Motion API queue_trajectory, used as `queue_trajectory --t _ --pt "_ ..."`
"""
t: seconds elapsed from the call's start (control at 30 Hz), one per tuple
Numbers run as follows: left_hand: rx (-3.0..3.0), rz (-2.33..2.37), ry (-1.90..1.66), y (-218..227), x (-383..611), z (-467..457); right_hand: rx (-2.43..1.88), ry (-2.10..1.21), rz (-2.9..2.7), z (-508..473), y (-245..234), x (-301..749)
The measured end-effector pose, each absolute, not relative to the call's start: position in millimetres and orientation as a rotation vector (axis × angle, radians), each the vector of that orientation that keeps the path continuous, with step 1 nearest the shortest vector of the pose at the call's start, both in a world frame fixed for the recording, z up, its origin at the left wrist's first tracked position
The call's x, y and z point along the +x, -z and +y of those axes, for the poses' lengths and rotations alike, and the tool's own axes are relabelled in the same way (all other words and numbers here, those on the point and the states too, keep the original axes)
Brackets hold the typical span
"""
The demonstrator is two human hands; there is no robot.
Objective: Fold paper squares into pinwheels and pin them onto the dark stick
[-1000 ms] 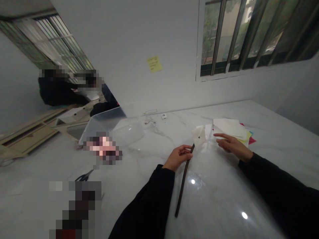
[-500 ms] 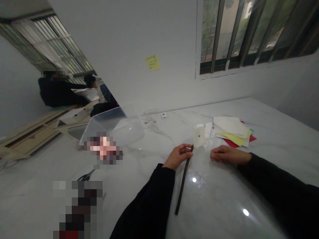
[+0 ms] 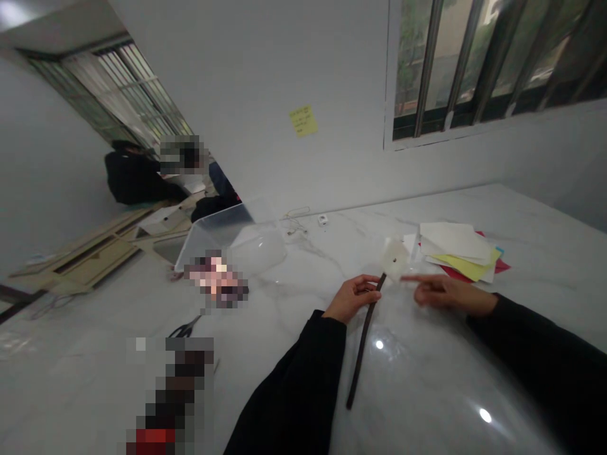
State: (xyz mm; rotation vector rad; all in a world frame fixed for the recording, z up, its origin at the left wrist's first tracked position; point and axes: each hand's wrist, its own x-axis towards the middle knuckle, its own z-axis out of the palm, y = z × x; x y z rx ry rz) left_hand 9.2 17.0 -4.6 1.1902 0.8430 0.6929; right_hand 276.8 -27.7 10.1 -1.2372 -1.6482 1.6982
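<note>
Marble tabletop (image 3: 521,253) runs beneath a dark strip (image 3: 364,360), its upper end meeting a holed white paper square (image 3: 394,257). The curled fingers of the left hand (image 3: 351,298) close around the strip just below that square. At the square's 4 o'clock, the right hand (image 3: 450,295) extends its index finger (image 3: 412,278), the tip just beside the paper, the other fingers folded. A stack of coloured paper (image 3: 455,249) lies at 3 o'clock; scissors (image 3: 184,328) lie well apart at 8 o'clock.

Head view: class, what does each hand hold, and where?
The left hand grips a long dark brown strip near its upper end; the right hand holds nothing.
</note>
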Motion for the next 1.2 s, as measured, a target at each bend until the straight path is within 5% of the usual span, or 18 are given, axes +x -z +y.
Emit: queue_trajectory --t 0.13,0.4,0.6,0.87,1.07,1.2 --pt "1.188 0.825 -0.698 5.0 8.5 16.4 -0.442 -2.703 -2.116 -49.9 -30.2 267.7" --pt "1.196 0.833 -0.694 5.1 8.1 17.6 -1.303 -1.518 -1.284 -15.7 1.7 288.5" --pt "1.223 0.826 -0.689 4.0 6.6 18.9 -1.362 -1.215 -0.867 -4.1 0.1 306.4" --pt "1.209 0.844 -0.695 2.8 8.2 18.0 -1.424 -1.294 -1.073 -19.8 -7.7 274.7" --pt "1.194 0.828 -0.703 7.2 7.8 18.2 -0.527 -2.632 -1.996 -56.9 -17.8 239.8" --pt "1.196 0.818 -0.708 8.2 7.8 18.1 -0.904 -2.14 -1.847 -48.7 -10.0 242.8"
